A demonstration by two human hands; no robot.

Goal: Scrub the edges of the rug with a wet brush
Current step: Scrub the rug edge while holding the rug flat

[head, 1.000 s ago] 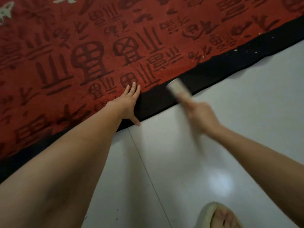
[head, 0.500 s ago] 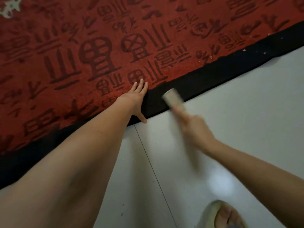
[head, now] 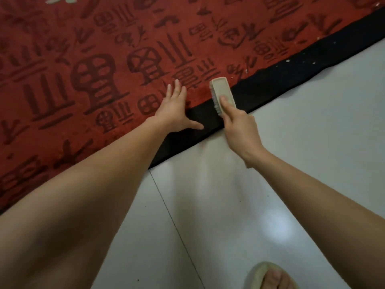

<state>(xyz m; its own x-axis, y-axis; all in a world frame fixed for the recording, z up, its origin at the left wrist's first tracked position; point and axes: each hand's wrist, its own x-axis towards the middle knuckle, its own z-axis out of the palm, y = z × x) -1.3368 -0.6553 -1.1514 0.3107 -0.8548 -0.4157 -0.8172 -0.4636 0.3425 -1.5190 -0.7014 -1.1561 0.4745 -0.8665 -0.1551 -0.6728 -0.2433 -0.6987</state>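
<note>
At rug's (head: 87, 65) near edge, on black border (head: 270, 80): our left hand (head: 174, 108) flat, fingers spread, pressing pile down. Our right hand (head: 239, 128) wrapped round brush (head: 221, 91), bristles down across border where it meets red pile. We judge: keep brush flat, short strokes along binding, work rightward toward pale specks (head: 288, 61). Left hand close beside brush, so rug won't creep on tile floor (head: 291, 163).
</note>
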